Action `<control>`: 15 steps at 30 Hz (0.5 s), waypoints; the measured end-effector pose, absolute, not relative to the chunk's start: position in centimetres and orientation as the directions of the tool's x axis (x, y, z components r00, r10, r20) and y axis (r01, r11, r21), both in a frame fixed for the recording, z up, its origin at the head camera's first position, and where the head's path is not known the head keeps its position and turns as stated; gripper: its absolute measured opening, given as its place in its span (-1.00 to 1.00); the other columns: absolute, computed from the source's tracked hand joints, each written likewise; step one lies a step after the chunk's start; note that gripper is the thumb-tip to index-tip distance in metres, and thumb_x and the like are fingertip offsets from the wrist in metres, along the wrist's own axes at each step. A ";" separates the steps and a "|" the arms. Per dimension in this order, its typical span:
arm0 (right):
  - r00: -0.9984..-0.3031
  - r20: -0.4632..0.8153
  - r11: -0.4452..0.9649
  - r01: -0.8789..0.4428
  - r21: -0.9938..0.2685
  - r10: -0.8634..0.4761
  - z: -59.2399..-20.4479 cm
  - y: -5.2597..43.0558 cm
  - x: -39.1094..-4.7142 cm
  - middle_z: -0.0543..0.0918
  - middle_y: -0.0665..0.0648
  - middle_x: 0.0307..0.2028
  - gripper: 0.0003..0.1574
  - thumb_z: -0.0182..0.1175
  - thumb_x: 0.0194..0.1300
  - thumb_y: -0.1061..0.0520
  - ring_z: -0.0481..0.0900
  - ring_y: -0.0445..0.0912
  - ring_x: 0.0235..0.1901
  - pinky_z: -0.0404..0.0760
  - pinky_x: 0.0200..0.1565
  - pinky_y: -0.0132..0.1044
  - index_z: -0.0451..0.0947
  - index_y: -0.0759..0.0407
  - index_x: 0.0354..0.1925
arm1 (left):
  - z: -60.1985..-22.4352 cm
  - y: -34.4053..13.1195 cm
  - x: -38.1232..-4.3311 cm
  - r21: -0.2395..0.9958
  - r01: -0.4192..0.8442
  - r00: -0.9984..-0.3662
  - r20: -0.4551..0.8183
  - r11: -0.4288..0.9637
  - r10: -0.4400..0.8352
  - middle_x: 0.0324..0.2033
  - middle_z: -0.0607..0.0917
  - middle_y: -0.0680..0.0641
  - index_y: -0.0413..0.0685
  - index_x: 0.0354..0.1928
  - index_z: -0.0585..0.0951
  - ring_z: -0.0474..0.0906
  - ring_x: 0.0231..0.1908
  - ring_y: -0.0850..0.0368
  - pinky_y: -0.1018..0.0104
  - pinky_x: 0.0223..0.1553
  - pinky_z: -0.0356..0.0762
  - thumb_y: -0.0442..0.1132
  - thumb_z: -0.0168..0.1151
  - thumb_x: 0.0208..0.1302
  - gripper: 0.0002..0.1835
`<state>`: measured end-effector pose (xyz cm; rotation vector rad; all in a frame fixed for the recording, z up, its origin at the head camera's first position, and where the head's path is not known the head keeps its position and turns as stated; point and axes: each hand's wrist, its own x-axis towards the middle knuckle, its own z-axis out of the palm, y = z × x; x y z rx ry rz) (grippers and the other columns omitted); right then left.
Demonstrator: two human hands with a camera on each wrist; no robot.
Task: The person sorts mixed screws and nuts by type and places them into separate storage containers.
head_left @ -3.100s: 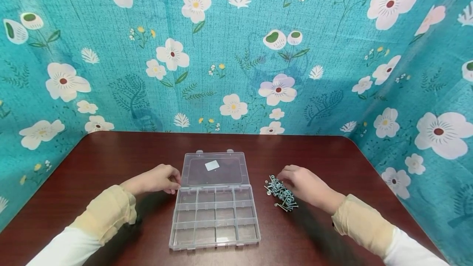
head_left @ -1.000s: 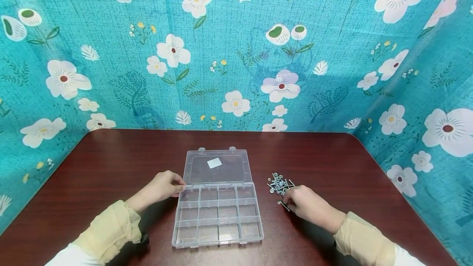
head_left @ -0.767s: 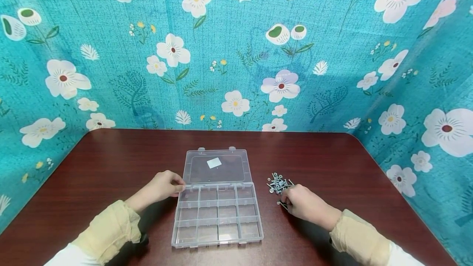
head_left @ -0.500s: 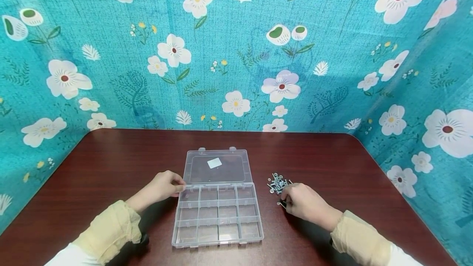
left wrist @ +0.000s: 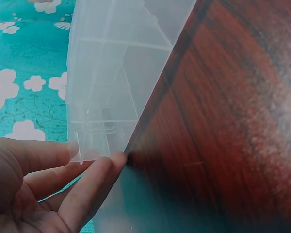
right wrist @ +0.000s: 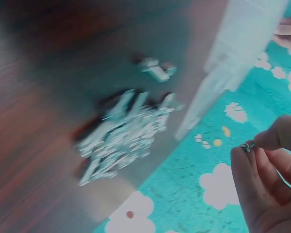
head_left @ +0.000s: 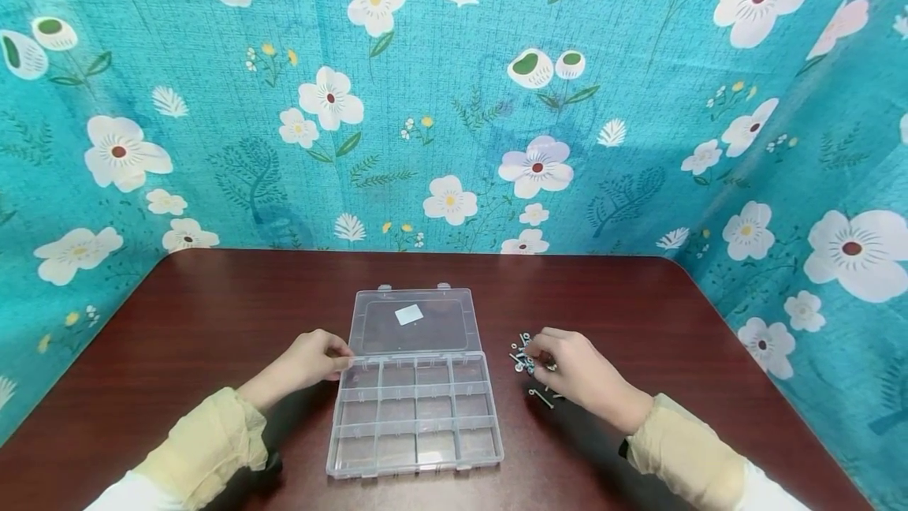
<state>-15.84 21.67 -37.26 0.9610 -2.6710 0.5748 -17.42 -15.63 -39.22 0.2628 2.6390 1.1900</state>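
Note:
A clear plastic compartment box (head_left: 415,428) lies on the table with its lid (head_left: 440,330) folded back. My left hand (head_left: 317,357) pinches the box's left edge near the hinge; in the left wrist view, thumb and fingers (left wrist: 94,189) meet at its corner. Right of the box lies a pile of screws, nuts and washers (right wrist: 123,138), blurred in the right wrist view. My right hand (head_left: 578,365) is raised over this pile and partly hides it in the head view. Between its thumb and index fingertips is a small shiny metal fastener (right wrist: 247,146), its exact kind unclear.
The dark red-brown wooden table (head_left: 234,298) has a blue-green flowered cloth (head_left: 426,101) hanging behind it and at the sides. A loose screw (head_left: 542,399) lies in front of the pile. A white label (head_left: 408,315) is on the lid.
My right hand has moved up from the pile's near side, away from the loose screw, and now holds a small fastener. My left hand stays at the box edge.

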 end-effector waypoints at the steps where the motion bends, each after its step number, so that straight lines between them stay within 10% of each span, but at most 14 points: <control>1: -0.746 0.373 0.696 -0.658 -0.288 -0.552 -37.1 21.3 -15.9 0.54 -0.07 -0.46 -0.77 0.26 -0.08 0.38 0.45 -0.31 -0.48 0.56 -0.48 -0.49 0.59 0.15 -0.38 | -39.2 -15.6 -17.4 0.754 0.057 -0.958 -0.142 0.654 0.248 -0.54 0.63 -0.06 -0.34 -0.39 0.63 0.62 -0.54 0.12 0.34 -0.49 0.67 -0.43 0.21 0.10 -0.92; 15: -0.649 0.463 0.592 -0.754 -0.285 -0.603 -37.1 16.1 -17.3 0.58 -0.02 -0.48 -0.76 0.26 -0.10 0.45 0.43 -0.28 -0.52 0.52 -0.51 -0.54 0.62 0.20 -0.41 | -39.3 -15.3 -16.7 0.762 -0.027 -0.976 -0.160 0.648 0.148 -0.39 0.65 -0.17 -0.38 -0.31 0.64 0.63 -0.53 0.10 0.32 -0.50 0.68 -0.42 0.20 0.13 -0.87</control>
